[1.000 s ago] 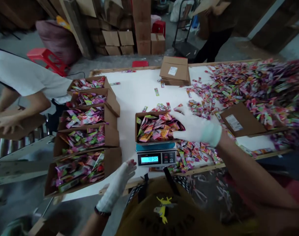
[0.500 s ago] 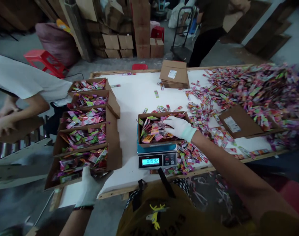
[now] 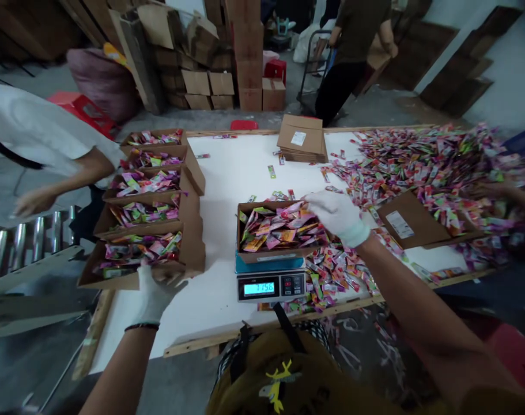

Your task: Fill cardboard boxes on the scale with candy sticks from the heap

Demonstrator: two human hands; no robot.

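My left hand (image 3: 153,291), in a pale glove with fingers apart, touches the near side of the closest filled box (image 3: 192,248) in a row at the left. My gloved right hand (image 3: 337,216) is at the right end of an open box of colourful packets (image 3: 279,227); its fingertips are over the packets, and whether they pinch one cannot be made out. That box sits on a scale (image 3: 271,285) with a lit display. Loose packets (image 3: 340,268) lie beside the scale, under my right forearm.
Flattened cartons (image 3: 303,138) are stacked at the table's back edge. A large packet heap (image 3: 435,161) and a cardboard piece (image 3: 411,219) lie right. A person's arm (image 3: 78,176) is by the roller conveyor (image 3: 37,236); another person's arm reaches the heap. Someone walks behind.
My right hand has moved right and lifted from the box's middle. The nearest left box has shifted away from me with my left hand. The display reading has dropped. The person at left has let go of a carton.
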